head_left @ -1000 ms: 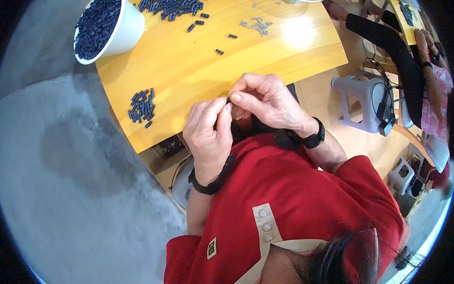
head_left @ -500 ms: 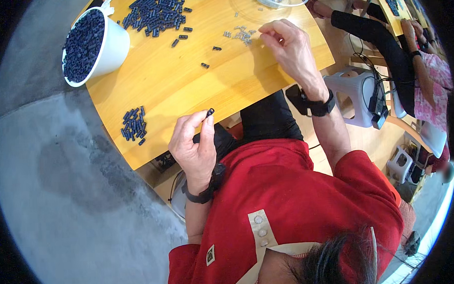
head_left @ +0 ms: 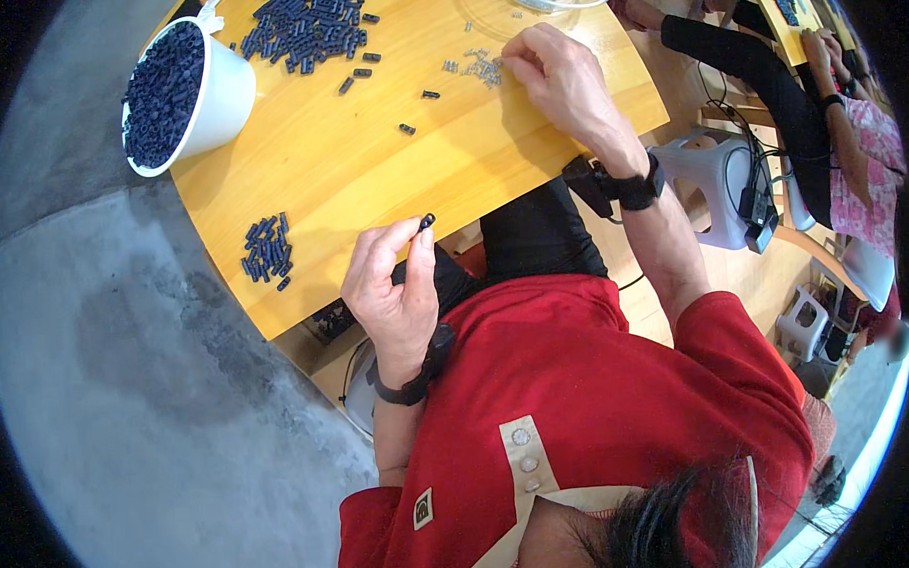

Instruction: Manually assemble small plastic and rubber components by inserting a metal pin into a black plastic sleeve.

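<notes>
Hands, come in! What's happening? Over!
Left hand pinching small black piece. Right hand beside tiny silver pieces, touch unclear. White bucket off left, away from both hands.

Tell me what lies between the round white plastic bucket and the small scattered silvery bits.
In the head view, a few loose, small black oblong pieces on the yellow wooden tabletop.

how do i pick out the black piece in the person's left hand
Find the yellow wooden table, then the person's left hand by its near edge. That hand pinches one small black piece. Unlike the piled black pieces lying on the table, it is held singly, off the surface.
</notes>
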### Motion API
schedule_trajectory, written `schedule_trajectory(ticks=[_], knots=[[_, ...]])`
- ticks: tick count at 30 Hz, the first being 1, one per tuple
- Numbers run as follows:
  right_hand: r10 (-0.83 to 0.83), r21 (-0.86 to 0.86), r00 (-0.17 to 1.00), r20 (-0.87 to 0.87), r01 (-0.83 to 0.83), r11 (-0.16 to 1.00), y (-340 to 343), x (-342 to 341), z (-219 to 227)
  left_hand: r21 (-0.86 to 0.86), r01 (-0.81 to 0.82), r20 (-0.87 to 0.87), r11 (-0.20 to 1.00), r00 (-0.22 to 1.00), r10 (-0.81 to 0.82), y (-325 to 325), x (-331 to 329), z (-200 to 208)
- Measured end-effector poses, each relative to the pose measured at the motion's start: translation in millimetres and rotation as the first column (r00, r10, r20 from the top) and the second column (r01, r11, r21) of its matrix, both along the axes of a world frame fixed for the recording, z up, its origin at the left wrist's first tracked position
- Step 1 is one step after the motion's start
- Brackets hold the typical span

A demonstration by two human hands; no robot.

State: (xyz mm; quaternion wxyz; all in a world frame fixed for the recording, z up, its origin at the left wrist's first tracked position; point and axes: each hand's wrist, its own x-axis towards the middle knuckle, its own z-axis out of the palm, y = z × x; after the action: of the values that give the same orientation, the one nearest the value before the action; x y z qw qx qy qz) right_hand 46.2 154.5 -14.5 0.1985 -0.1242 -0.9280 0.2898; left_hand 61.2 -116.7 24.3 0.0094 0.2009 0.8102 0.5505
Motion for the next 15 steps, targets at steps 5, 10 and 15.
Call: schedule_trajectory(ticks=[5, 10, 15], knots=[[0.100, -0.619, 0.989, 0.106, -0.013, 0.785, -30, 32, 23, -0.006, 0.000, -0.023, 1.000, 1.000, 0.000, -3, 4, 4], [0.246, -0.943, 0.934, -0.258, -0.188, -0.273, -65, 57, 16, 0.013, 0.029, -0.010, 0.999, 1.000, -0.029, 2, 5, 13], [0.188, -0.752, 0.889, -0.417, -0.221, -0.621, -84, 63, 8, 0.104, 0.075, -0.038, 0.992, 0.997, -0.071, 3, 9, 17]])
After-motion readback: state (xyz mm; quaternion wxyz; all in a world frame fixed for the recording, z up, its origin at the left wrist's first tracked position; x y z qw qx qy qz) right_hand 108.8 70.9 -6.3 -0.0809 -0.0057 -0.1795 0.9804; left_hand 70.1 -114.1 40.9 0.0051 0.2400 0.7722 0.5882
